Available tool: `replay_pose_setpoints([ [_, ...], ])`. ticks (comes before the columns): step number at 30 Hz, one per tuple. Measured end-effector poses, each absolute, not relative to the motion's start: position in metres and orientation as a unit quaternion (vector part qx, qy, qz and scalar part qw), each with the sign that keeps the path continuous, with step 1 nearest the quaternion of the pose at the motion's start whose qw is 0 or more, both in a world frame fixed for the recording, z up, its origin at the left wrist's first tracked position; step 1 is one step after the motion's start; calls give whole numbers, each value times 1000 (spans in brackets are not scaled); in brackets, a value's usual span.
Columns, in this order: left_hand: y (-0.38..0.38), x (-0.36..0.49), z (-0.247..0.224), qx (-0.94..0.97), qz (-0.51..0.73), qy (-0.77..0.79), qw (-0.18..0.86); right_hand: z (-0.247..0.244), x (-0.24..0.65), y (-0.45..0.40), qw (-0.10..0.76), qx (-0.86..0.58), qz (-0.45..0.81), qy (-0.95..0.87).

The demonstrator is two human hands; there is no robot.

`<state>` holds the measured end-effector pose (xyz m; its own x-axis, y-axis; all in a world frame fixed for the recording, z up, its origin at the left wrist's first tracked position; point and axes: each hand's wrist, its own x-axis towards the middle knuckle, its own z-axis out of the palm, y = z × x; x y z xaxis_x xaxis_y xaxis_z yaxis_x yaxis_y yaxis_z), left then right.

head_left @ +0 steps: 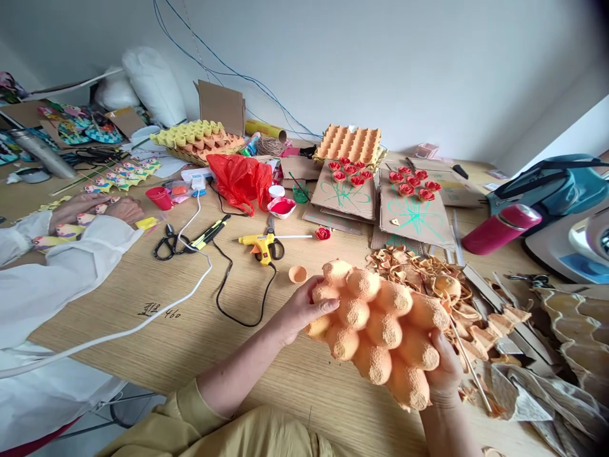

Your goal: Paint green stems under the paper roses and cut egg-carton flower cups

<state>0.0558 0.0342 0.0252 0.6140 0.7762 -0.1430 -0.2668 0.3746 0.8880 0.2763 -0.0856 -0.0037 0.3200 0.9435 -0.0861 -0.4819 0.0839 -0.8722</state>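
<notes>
Between both hands I hold a piece of orange egg carton point(373, 324), its rounded cups facing up, above the table's front edge. My left hand point(302, 311) grips the upper left corner, thumb on top. My right hand point(445, 368) is closed round the right edge, with most of its fingers hidden beneath. A single cut cup point(297, 275) lies just beyond my left hand. Past it are a yellow glue gun point(259, 244) and a red paper flower point(323, 234). Orange carton scraps point(404, 265) are heaped beyond my right hand.
Two cardboard sheets point(416, 222) bear red flowers and green painted lines. A red bag point(242, 181), scissors point(166, 244) and a utility knife point(209, 233) lie on the table. A white cable point(190, 289) crosses the left side. There, a co-worker's hands point(117, 209) touch painted carton pieces. A pink bottle point(502, 228) lies right.
</notes>
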Motion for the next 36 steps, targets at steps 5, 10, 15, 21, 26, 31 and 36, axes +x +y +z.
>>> replay_pose_setpoints([
  [5,30,60,28,412,347,303,786,0,265,-82,722,-437,509,-168],
  [10,30,63,30,400,352,267,803,3,264,-79,722,-421,516,-186],
  [15,25,66,22,346,338,244,841,0,268,-79,728,-424,488,-226],
  [21,15,67,0,235,316,245,886,1,263,-78,721,-436,481,-245],
  [26,9,71,-2,205,355,188,893,10,251,-73,706,-432,501,-250],
  [31,9,70,2,183,353,163,903,8,252,-77,707,-406,525,-241],
  [36,4,73,5,180,403,172,881,3,251,-85,737,-377,530,-187],
])
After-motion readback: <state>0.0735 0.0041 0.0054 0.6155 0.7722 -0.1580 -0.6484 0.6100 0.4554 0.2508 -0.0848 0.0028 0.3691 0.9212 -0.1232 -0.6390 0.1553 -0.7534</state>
